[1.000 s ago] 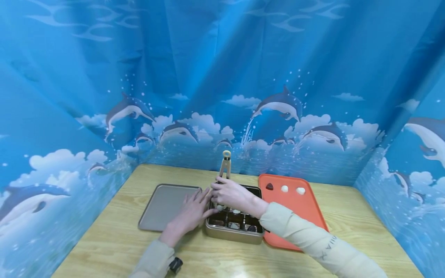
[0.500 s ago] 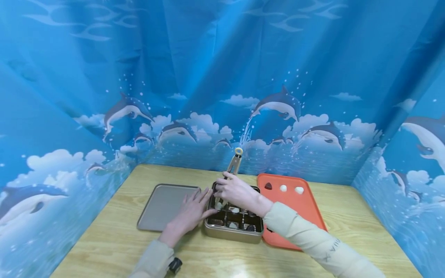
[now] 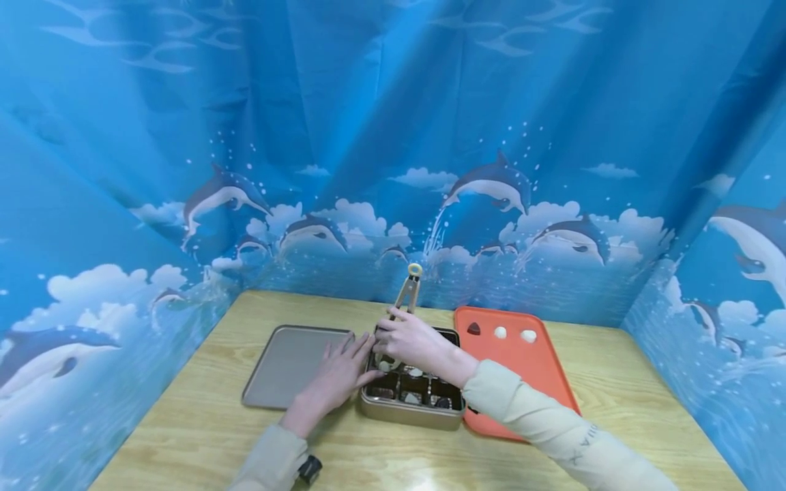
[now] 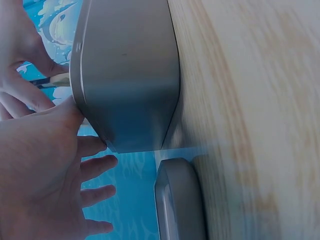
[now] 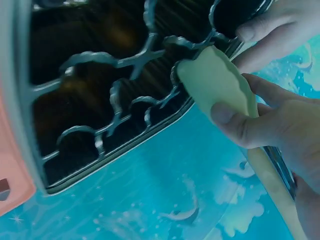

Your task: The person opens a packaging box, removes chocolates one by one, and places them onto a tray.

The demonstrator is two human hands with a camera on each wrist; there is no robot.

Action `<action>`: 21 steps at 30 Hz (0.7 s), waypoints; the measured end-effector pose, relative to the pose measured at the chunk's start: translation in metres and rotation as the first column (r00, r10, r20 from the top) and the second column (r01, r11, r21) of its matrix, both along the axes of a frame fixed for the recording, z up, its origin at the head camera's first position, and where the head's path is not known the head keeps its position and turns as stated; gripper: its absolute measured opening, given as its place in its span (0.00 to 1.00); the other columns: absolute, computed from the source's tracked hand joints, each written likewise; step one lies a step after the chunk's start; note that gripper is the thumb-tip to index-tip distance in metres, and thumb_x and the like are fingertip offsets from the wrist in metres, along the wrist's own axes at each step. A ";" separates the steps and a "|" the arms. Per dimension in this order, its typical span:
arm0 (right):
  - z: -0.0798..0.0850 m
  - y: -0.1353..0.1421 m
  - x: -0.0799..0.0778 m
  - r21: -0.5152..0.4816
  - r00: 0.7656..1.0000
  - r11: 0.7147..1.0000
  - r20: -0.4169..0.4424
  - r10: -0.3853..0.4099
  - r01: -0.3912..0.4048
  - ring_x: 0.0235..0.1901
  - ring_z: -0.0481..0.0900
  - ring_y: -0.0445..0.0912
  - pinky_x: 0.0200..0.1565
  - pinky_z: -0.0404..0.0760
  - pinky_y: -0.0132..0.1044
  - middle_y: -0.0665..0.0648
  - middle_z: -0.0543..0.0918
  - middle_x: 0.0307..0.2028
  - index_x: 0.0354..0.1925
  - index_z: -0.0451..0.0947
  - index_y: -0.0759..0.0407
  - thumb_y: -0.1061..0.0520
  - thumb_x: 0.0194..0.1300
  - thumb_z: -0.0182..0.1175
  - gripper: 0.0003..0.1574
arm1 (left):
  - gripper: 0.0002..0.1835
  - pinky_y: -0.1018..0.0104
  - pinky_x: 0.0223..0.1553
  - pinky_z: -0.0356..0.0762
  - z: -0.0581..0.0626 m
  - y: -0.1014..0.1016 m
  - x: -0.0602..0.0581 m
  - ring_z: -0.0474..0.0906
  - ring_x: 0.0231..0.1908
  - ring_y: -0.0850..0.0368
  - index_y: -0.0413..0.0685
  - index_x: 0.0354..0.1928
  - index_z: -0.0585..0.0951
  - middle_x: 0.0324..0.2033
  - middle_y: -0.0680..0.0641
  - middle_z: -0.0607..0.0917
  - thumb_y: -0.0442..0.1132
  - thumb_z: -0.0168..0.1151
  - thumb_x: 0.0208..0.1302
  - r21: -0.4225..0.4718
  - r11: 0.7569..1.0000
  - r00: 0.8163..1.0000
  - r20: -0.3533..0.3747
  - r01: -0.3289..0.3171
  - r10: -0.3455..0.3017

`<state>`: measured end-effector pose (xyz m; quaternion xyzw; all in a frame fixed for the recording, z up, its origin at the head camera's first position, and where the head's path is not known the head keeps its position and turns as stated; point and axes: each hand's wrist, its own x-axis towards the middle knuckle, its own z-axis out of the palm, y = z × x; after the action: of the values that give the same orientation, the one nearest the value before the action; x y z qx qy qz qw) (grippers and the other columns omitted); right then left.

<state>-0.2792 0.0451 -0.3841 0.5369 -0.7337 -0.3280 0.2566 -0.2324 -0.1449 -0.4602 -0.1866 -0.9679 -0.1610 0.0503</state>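
Observation:
My right hand grips a pair of beige tongs, thumb pressed on one broad, wavy-edged arm. Their ringed end points up and away, and their tips reach into the far left part of a bronze-coloured metal tin. Dividers split the tin into compartments, some with pale or dark chocolate-like pieces. Whether the tongs hold a piece is hidden. On the tin's left side lies my left hand, its thumb at the rim; the left wrist view shows its other fingers extended and spread.
Left of the tin a flat grey metal lid lies on the wooden table. At the right an orange tray bears a dark piece and two white pieces along its far end. A dolphin-print curtain surrounds the table.
The tongs' ringed end swung to the right, then came back slightly left, with the right hand shifting a little. My left hand has stayed in place on the tin.

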 end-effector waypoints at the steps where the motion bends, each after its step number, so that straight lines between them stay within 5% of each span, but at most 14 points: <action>1: -0.001 -0.002 0.001 0.016 1.000 1.000 -0.014 0.010 -0.010 0.62 0.73 0.40 0.71 0.68 0.43 0.37 0.83 0.56 0.57 0.83 0.31 0.51 0.62 0.71 0.25 | 0.41 0.26 0.71 0.49 0.000 0.000 0.000 0.51 0.75 0.32 0.43 0.77 0.60 0.76 0.40 0.61 0.62 0.52 0.73 -0.004 1.000 1.000 -0.004 0.002 -0.002; 10: -0.007 0.000 0.001 0.006 1.000 1.000 0.004 -0.007 0.007 0.60 0.74 0.40 0.68 0.70 0.42 0.37 0.83 0.56 0.54 0.84 0.31 0.52 0.61 0.72 0.24 | 0.41 0.26 0.71 0.50 -0.002 0.004 0.000 0.52 0.75 0.32 0.43 0.77 0.61 0.76 0.39 0.61 0.62 0.52 0.73 0.000 1.000 1.000 -0.008 0.002 -0.002; 21: 0.009 0.035 0.000 -0.245 0.995 0.966 0.081 -0.066 0.084 0.56 0.77 0.42 0.63 0.73 0.45 0.41 0.85 0.53 0.60 0.81 0.35 0.57 0.57 0.75 0.34 | 0.41 0.27 0.72 0.47 0.000 0.002 0.001 0.52 0.75 0.32 0.42 0.77 0.61 0.76 0.39 0.61 0.61 0.54 0.72 0.025 1.000 1.000 -0.008 -0.005 0.005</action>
<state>-0.2790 0.0798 -0.3756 0.4838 -0.7976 -0.2234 0.2825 -0.2314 -0.1433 -0.4607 -0.1842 -0.9660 -0.1723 0.0571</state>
